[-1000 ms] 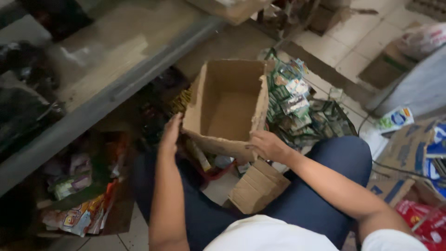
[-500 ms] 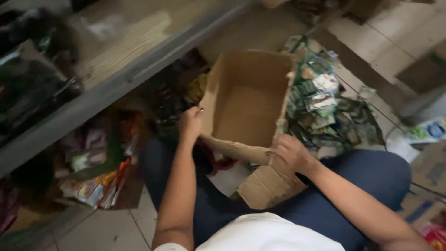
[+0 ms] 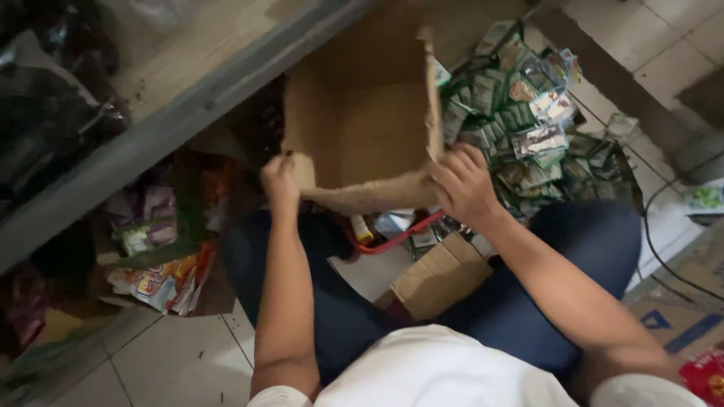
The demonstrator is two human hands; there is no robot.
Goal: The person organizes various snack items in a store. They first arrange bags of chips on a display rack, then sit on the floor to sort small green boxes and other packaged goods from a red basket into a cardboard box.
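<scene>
Nearest, a white shirt (image 3: 422,377) and dark trousers (image 3: 528,294): the person sits on the tiled floor (image 3: 173,362) with knees apart, leaving room between them for stock.

Between the legs: a small closed carton (image 3: 441,275), lying tilted, with a red-handled item (image 3: 400,235) and small packets just beyond it, partly hidden.

Left hand (image 3: 280,179): fingers closed on the near left corner of the box (image 3: 362,120), at the rim.

Right hand (image 3: 464,185): closed on the near right corner of the same rim, thumb side on the wall. A two-corner grip, apparently to steady a limp, worn box.

Box: open brown cardboard, empty so far as can be seen, held above the knees at centre, mouth tipped toward the camera.

Right of the box: a heap of green sachets (image 3: 520,113) on dark plastic, touching the box's right wall.

Left, near: printed snack packs (image 3: 162,279) under a low shelf (image 3: 173,128).

Far left: dark bags (image 3: 53,113) on the shelf.

Far right: a cable (image 3: 656,249) and flattened cardboard (image 3: 690,301).
</scene>
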